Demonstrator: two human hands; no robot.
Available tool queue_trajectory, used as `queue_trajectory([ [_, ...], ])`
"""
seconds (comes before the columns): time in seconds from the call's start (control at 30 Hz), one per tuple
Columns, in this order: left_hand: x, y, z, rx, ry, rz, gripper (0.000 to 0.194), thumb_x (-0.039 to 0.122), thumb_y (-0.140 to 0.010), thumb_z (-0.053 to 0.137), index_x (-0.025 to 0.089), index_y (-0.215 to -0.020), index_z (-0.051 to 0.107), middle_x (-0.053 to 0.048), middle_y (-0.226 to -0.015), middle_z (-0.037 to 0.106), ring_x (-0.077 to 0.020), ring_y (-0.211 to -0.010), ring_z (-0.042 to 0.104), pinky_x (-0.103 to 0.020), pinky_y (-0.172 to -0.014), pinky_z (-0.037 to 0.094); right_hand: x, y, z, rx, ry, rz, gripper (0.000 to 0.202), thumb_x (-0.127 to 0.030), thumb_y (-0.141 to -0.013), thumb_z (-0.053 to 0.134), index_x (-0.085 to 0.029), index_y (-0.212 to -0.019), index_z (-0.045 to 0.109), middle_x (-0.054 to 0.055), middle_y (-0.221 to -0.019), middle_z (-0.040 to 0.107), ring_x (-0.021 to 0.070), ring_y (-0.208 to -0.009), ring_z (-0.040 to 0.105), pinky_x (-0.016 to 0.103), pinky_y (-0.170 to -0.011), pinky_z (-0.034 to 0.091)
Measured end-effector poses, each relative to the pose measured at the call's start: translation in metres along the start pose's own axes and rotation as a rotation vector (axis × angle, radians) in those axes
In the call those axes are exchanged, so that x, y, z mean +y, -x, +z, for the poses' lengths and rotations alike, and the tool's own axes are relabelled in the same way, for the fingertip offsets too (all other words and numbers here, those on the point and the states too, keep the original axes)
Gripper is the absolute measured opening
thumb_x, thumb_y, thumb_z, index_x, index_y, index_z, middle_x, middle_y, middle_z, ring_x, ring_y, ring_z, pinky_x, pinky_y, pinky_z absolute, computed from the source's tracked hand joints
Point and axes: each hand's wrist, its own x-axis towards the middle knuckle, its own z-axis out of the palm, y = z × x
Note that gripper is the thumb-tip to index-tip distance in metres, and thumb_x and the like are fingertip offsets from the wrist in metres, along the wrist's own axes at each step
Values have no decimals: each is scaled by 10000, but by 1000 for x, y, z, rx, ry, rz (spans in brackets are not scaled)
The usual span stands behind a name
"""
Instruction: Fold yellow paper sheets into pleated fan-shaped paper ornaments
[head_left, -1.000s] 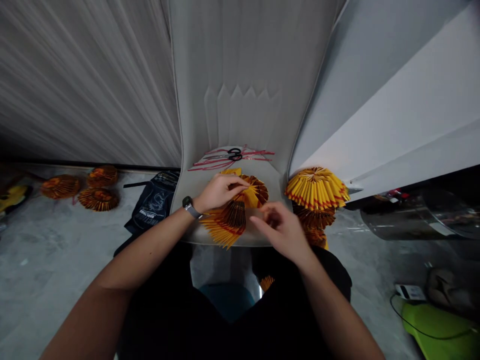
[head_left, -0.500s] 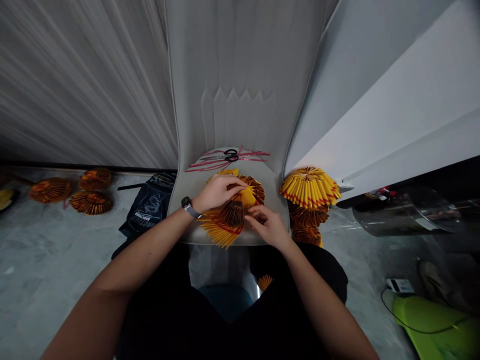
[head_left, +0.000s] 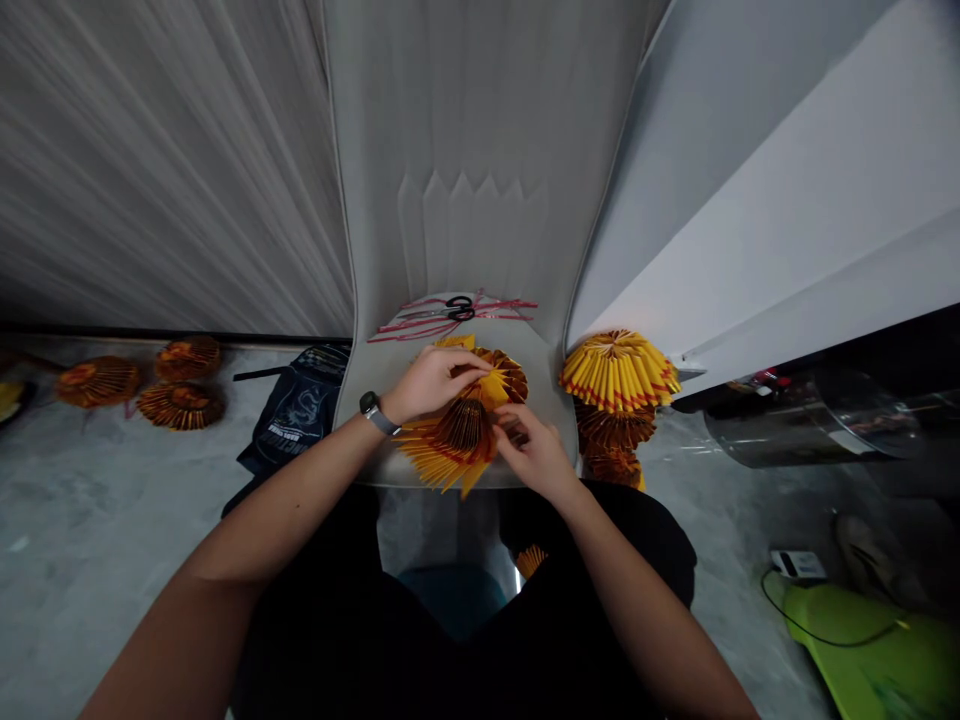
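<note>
A yellow, red and gold pleated paper fan piece (head_left: 459, 428) is partly spread on the grey chair seat (head_left: 375, 465), its pleats pointing toward me. My left hand (head_left: 435, 382), with a watch on the wrist, pinches the top of the folded paper between thumb and fingers. On the near right side, my right hand (head_left: 534, 452) has thumb and fingers closed on the edge of the pleats. Behind the hands, more pleated gold paper (head_left: 510, 370) shows; the left hand covers part of it.
Black-handled scissors (head_left: 459, 308) lie over pink-red strips (head_left: 506, 305) at the back of the seat. Stacked paper rosettes (head_left: 619, 372) stand to the right; more rosettes (head_left: 182, 405) lie on the floor at left. A dark bag (head_left: 292, 405) leans by the chair. A green object (head_left: 862, 640) lies at lower right.
My right hand has moved slightly up and left, its fingers now closed on the pleats' edge. The fan's near pleats have shifted a little right. The left hand keeps its pinch.
</note>
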Motion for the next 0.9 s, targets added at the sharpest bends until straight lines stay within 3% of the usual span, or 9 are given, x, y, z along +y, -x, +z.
queue_trajectory([
  [0.13, -1, 0, 0, 13, -9, 0, 183, 277, -956, 620, 205, -1022, 775, -48, -1023, 795, -180, -917, 743, -291, -848, 561, 1, 2, -4, 9, 237, -67, 258, -216, -914, 551, -214, -1169, 588, 73, -1062, 727, 188, -852, 715, 317, -773, 570],
  [0.3, -3, -1, -1, 0, -2, 15, 184, 282, -954, 622, 205, -1019, 775, -53, -1026, 794, -186, -932, 744, -303, -862, 568, -9, -3, -20, -362, 461, -312, 272, -157, -983, 470, -240, -1196, 617, 48, -1141, 708, 179, -994, 687, 305, -856, 534],
  [0.37, -3, -1, -1, -9, 0, 20, 184, 282, -954, 621, 209, -1021, 776, -54, -1029, 793, -186, -936, 743, -307, -867, 570, -14, -9, -25, -433, 559, -383, 313, -135, -978, 478, -252, -1228, 625, 45, -1165, 693, 174, -995, 676, 291, -816, 527],
  [0.47, -2, -2, -1, -15, -4, 11, 182, 277, -953, 623, 211, -1024, 777, -53, -1041, 792, -187, -952, 743, -305, -878, 571, -22, -20, -27, -405, 808, -491, 251, -161, -993, 494, -208, -1160, 674, 106, -1175, 655, 216, -985, 647, 318, -729, 503],
  [0.53, -1, -3, -1, -14, -9, -3, 183, 277, -951, 624, 209, -1023, 778, -51, -1044, 793, -191, -960, 744, -307, -881, 573, -24, -24, -25, -385, 914, -586, 220, -161, -1003, 487, -168, -1033, 705, 131, -1096, 647, 238, -983, 617, 356, -758, 489],
  [0.63, 0, -3, -1, -17, -12, -16, 186, 281, -946, 627, 206, -1021, 780, -54, -1040, 795, -198, -956, 747, -310, -869, 581, -24, -22, -21, -429, 921, -767, 261, -149, -1016, 468, -161, -912, 707, 109, -983, 650, 224, -938, 584, 383, -809, 462],
  [0.73, -1, -2, -2, -25, -3, -12, 186, 279, -945, 626, 205, -1020, 780, -54, -1039, 795, -198, -952, 749, -309, -864, 581, -19, -17, -22, -479, 880, -895, 270, -162, -1026, 461, -167, -926, 712, 98, -1057, 679, 203, -920, 578, 369, -786, 447],
  [0.8, -1, -1, -3, -28, 2, -8, 188, 275, -947, 622, 203, -1024, 778, -54, -1047, 794, -198, -961, 748, -310, -874, 577, -15, -17, -25, -494, 880, -882, 240, -168, -1021, 477, -171, -971, 712, 95, -1153, 689, 202, -944, 596, 356, -768, 450],
  [0.9, -2, -1, -6, -28, -3, -12, 195, 280, -949, 616, 200, -1024, 777, -55, -1047, 793, -197, -956, 746, -310, -880, 572, -8, -19, -32, -527, 923, -692, 169, -183, -995, 530, -171, -1035, 694, 90, -1117, 720, 201, -901, 649, 322, -690, 458],
])
